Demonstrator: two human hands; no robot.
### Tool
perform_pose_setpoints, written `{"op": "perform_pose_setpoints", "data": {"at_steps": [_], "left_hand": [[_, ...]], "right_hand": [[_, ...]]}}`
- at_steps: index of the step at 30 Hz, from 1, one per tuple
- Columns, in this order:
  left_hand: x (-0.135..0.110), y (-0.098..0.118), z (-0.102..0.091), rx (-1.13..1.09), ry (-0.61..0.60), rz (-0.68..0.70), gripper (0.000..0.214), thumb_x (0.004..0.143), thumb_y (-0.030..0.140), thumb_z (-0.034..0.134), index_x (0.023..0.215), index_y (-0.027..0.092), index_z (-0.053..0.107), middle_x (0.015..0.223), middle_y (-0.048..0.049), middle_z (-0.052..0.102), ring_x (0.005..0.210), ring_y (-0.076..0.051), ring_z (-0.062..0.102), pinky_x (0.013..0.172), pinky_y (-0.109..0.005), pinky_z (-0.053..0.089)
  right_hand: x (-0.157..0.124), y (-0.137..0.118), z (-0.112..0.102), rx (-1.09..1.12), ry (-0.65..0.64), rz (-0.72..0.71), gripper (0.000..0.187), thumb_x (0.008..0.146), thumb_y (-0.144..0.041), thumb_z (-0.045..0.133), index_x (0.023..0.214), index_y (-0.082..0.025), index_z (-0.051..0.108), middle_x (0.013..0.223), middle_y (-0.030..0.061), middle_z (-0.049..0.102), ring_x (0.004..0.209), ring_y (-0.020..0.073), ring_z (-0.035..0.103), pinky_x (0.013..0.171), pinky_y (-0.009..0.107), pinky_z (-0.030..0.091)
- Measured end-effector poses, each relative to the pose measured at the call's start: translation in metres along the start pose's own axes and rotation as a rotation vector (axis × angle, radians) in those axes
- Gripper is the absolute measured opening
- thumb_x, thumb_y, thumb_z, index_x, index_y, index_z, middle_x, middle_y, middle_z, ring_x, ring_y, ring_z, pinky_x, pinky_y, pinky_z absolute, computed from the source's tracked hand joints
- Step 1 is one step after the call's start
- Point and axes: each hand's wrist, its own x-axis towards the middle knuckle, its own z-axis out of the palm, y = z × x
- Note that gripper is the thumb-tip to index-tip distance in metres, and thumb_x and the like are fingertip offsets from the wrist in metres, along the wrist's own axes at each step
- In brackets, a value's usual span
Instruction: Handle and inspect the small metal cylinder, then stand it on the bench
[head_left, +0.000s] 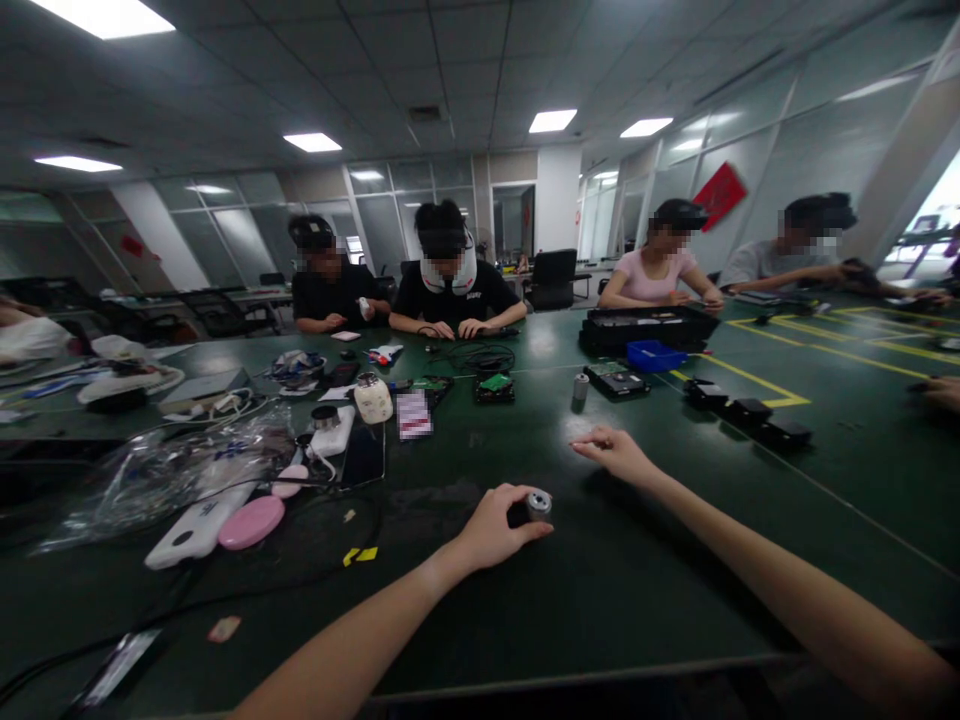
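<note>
From the head cam, we've got our left hand (496,525) curled round a metal cylinder (538,505), upright, well to the near left of the blue tray (656,357). Can't tell if it's touching the table (480,630), tbh. Our right hand (616,456) is kinda loose, fingers stretched out, on our side of the tray. A second cylinder (580,388) stands left of the tray, with a drive (616,380) between them.

Metallic cylinder (538,505) | upright, dark-marked top | nearer; second cylinder (580,389) | grey, upright | farther off, rightward
</note>
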Motion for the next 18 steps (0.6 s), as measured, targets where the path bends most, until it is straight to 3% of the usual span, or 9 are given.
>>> {"op": "perform_pose_setpoints", "data": {"at_steps": [4, 7, 18], "left_hand": [[0.001, -0.002, 0.001, 0.025, 0.015, 0.004, 0.040, 0.077, 0.040, 0.073, 0.111, 0.022, 0.066, 0.105, -0.0050, 0.067, 0.098, -0.024, 0.061, 0.089, -0.033, 0.043], [0.001, -0.001, 0.001, 0.042, 0.016, -0.014, 0.040, 0.077, 0.041, 0.073, 0.110, 0.020, 0.067, 0.103, -0.0063, 0.067, 0.096, -0.024, 0.061, 0.086, -0.032, 0.044], [0.001, 0.001, 0.000, -0.007, 0.008, -0.003, 0.039, 0.078, 0.037, 0.073, 0.112, 0.020, 0.067, 0.105, -0.0063, 0.067, 0.098, -0.024, 0.060, 0.087, -0.032, 0.044]], "right_hand": [[-0.014, -0.049, 0.017, 0.144, -0.058, -0.148, 0.030, 0.086, -0.048, 0.059, 0.098, -0.026, 0.075, 0.077, 0.0023, 0.056, 0.076, 0.0177, 0.053, 0.070, 0.029, 0.042], [-0.024, -0.072, 0.025, 0.211, -0.115, -0.221, 0.022, 0.085, -0.043, 0.063, 0.094, -0.028, 0.076, 0.075, 0.0015, 0.052, 0.077, 0.0182, 0.051, 0.072, 0.032, 0.040], [-0.030, -0.085, 0.029, 0.173, -0.139, -0.246, 0.017, 0.086, -0.039, 0.064, 0.093, -0.027, 0.075, 0.074, 0.0009, 0.054, 0.078, 0.0177, 0.052, 0.072, 0.031, 0.039]]}}
